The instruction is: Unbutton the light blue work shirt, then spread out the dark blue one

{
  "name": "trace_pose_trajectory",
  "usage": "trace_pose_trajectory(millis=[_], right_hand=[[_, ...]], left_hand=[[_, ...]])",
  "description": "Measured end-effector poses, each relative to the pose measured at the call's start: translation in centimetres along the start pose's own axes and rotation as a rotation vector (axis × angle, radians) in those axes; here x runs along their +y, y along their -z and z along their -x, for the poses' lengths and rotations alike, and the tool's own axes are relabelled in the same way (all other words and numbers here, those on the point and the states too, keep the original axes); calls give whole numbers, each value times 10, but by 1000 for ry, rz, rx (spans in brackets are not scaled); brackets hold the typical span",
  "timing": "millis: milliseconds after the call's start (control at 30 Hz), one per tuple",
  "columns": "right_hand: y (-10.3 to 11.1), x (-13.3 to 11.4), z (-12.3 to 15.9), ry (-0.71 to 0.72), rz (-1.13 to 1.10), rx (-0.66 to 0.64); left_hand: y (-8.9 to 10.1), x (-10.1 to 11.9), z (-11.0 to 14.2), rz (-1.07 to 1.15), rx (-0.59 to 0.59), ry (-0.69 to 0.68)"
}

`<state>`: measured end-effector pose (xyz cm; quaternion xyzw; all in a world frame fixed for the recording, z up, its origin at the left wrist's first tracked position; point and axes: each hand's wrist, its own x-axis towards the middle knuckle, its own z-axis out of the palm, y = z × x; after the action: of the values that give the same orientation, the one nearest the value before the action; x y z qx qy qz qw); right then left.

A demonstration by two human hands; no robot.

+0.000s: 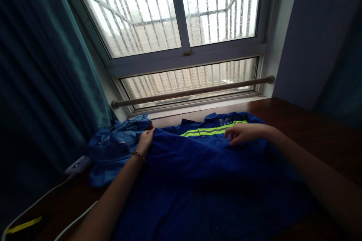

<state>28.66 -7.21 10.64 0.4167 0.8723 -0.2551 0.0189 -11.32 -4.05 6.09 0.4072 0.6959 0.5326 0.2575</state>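
A dark blue work jacket (pixel 198 169) with a yellow-green reflective stripe and a white chest print lies spread over the wooden surface in front of me. Its collar points toward the window. My left hand (pixel 145 142), with a beaded bracelet on the wrist, pinches a raised edge of the blue cloth at the left. Over the jacket's right chest, just below the stripe, hovers my right hand (pixel 239 133), its fingers loosely curled and apart with nothing visible between them. Whether its fingertips touch the cloth I cannot tell. Shadow hides much of the near part.
A crumpled lighter blue garment (pixel 113 147) sits left of the jacket. Beside it is a white device (pixel 77 165) with a cable. Something with a yellow strip (pixel 24 225) lies near left. Behind are a railing (pixel 192 92), a barred window and a teal curtain (pixel 53 67).
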Motion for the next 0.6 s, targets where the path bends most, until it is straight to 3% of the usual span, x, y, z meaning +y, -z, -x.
trace_pose_trajectory(millis=[67,133,200,267,333,367,500,600], right_hand=[[-5,-9,2,-17,-10,-197],[-10,-14,0,-47,45,-234],[-14,-16,-3,-37,106,-223],[-17,-15,-6,0,150,-234],[-18,-13,-9,26,179,-256],[-19,-12,-9,35,190,-264],[-16,-9,-9,63,132,-245],[-10,-7,-6,30,-24,-140]], left_hand=[[-4,14,17,-352,130,-379],[-10,30,46,-635,147,-695],[-20,42,80,-749,-66,-875],[-33,47,112,-772,-416,-1048],[-46,42,136,-814,-637,-1170],[-52,37,143,-857,-685,-1208],[-64,19,151,-1027,-682,-1315],[-58,19,141,-976,-619,-1362]])
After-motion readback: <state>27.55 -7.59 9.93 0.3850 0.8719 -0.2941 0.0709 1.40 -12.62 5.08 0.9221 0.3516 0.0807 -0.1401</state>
